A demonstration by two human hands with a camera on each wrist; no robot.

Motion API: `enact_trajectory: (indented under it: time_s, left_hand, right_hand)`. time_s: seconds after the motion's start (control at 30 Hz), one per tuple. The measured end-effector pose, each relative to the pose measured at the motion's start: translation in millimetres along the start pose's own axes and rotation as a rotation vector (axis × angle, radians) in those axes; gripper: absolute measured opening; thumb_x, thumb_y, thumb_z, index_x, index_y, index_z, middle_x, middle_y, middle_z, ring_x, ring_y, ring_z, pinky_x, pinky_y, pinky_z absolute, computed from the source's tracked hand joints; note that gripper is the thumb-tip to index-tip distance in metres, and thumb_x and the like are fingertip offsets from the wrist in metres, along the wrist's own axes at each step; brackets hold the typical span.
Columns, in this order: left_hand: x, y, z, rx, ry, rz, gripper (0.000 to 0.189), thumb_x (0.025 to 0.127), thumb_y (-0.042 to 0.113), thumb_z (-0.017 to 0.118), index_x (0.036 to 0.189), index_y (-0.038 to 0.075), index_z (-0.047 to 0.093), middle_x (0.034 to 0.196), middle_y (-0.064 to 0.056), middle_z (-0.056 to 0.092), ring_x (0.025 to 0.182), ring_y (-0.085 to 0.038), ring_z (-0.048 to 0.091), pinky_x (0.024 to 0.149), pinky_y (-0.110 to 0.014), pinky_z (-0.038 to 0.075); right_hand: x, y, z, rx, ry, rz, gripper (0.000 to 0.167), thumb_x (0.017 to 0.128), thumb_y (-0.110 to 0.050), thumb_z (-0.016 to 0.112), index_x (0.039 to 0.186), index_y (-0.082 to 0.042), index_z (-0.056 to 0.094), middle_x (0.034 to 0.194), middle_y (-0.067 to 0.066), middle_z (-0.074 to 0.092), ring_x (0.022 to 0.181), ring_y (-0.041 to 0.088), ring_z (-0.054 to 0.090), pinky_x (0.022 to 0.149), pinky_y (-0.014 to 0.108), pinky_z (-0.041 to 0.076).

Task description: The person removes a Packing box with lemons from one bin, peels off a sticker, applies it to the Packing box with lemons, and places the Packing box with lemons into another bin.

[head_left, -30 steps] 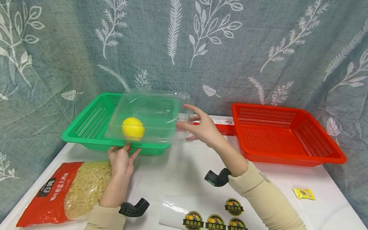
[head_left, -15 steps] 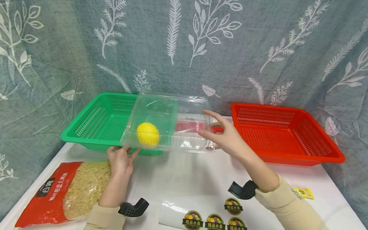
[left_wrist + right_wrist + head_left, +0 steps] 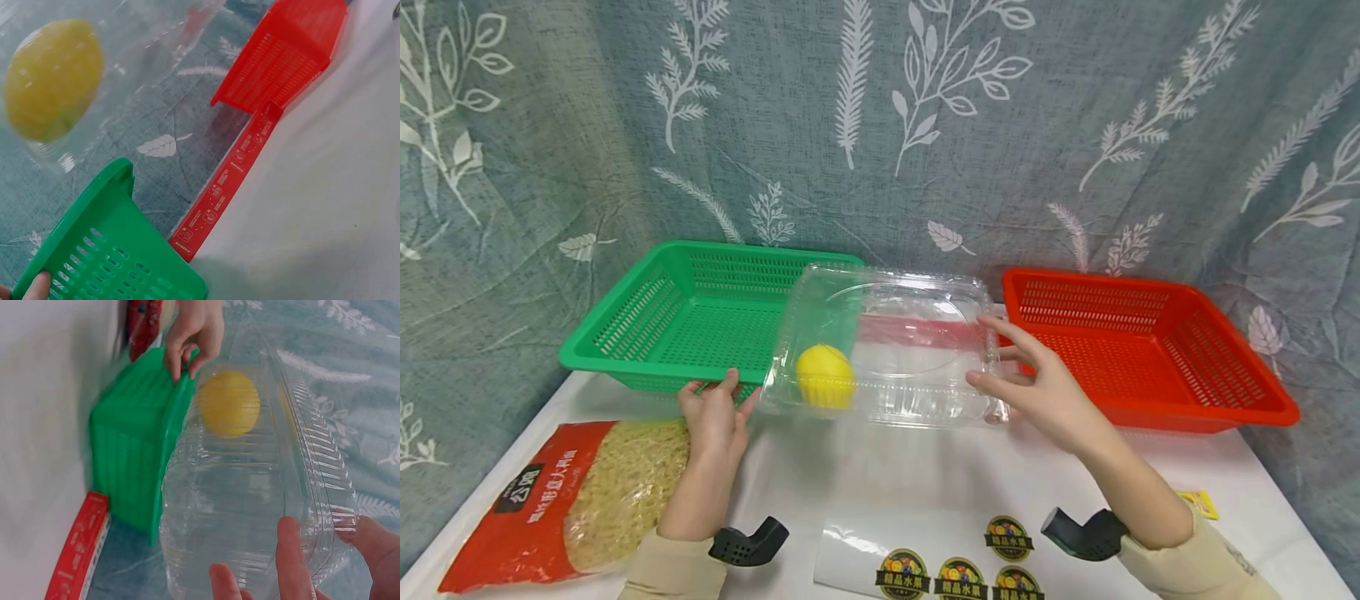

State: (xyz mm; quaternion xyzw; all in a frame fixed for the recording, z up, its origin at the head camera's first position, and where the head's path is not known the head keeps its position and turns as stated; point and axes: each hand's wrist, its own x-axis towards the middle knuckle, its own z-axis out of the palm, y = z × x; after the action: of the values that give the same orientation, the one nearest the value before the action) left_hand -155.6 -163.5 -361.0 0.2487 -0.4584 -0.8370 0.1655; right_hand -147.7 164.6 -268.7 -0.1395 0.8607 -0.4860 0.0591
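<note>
Fruit [image 3: 825,377] (yellow, lemon-like) is already inside the clear box [image 3: 917,337], which the right hand [image 3: 1047,390] grips aloft by the right end of the green basket [image 3: 625,370], whose rim the left hand [image 3: 712,418] pinches; setting down remains undone.

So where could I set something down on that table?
The white table is bare in the middle, behind the sticker sheet, and between the red basket and yellow packet. It's crowded left, with the pasta bag near the green basket, and between the baskets, with a red box behind the clear container.
</note>
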Motion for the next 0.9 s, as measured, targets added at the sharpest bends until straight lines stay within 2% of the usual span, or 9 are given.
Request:
enact_trajectory:
  time_s: [0.07, 0.2, 0.37, 0.53, 0.77, 0.9]
  left_hand:
    - [-0.1, -0.2, 1.1, -0.02, -0.005, 0.008, 0.039, 0.095, 0.008, 0.041, 0.125, 0.006, 0.015, 0.11, -0.003, 0.033, 0.101, -0.015, 0.042, 0.089, -0.032, 0.047]
    - [-0.7, -0.1, 2.8, -0.023, -0.001, -0.004, 0.04, 0.096, 0.007, 0.039, 0.123, 0.006, 0.01, 0.111, -0.004, 0.025, 0.103, -0.015, 0.037, 0.089, -0.032, 0.046]
    - [-1.5, 0.9, 3.3, -0.028, -0.011, -0.017, 0.042, 0.096, 0.007, 0.037, 0.125, 0.007, 0.007, 0.113, -0.005, 0.022, 0.109, -0.016, 0.034, 0.091, -0.032, 0.045]
    - [-1.8, 1.5, 4.6, -0.027, -0.015, -0.023, 0.044, 0.096, 0.008, 0.037, 0.126, 0.007, 0.005, 0.114, -0.005, 0.021, 0.108, -0.015, 0.035, 0.091, -0.031, 0.045]
    - [-2.7, 2.9, 7.5, -0.023, -0.01, -0.025, 0.041, 0.096, 0.009, 0.038, 0.124, 0.008, 0.007, 0.112, -0.004, 0.023, 0.104, -0.013, 0.036, 0.088, -0.029, 0.047]
    - [-3.0, 2.7, 8.1, -0.024, -0.006, -0.024, 0.04, 0.096, 0.011, 0.039, 0.123, 0.008, 0.008, 0.111, -0.004, 0.024, 0.103, -0.013, 0.037, 0.087, -0.028, 0.047]
  right_hand:
    - [-4.3, 4, -4, 0.005, 0.002, 0.007, 0.066, 0.083, -0.028, 0.067, 0.141, -0.026, 0.034, 0.134, 0.013, 0.039, 0.119, 0.032, 0.039, 0.081, 0.043, 0.05]
    - [-13.9, 13, -11, 0.021, -0.001, 0.02, 0.065, 0.084, -0.025, 0.066, 0.141, -0.024, 0.034, 0.134, 0.016, 0.037, 0.119, 0.037, 0.038, 0.078, 0.043, 0.051]
    - [-24.5, 22, -17, 0.045, 0.005, 0.045, 0.065, 0.085, -0.021, 0.066, 0.141, -0.023, 0.034, 0.13, 0.021, 0.039, 0.11, 0.04, 0.049, 0.071, 0.039, 0.054]
    - [-31.5, 30, -18, 0.11, -0.003, 0.083, 0.067, 0.084, -0.017, 0.066, 0.142, -0.021, 0.032, 0.127, 0.025, 0.04, 0.099, 0.036, 0.059, 0.062, 0.037, 0.055]
    - [-36.8, 45, -20, 0.117, 0.0, 0.118, 0.067, 0.084, -0.018, 0.066, 0.141, -0.021, 0.032, 0.127, 0.026, 0.039, 0.107, 0.044, 0.052, 0.06, 0.038, 0.055]
    - [-39.1, 53, -20, 0.12, 0.008, 0.129, 0.066, 0.084, -0.018, 0.066, 0.141, -0.021, 0.033, 0.126, 0.025, 0.039, 0.105, 0.042, 0.054, 0.059, 0.037, 0.055]
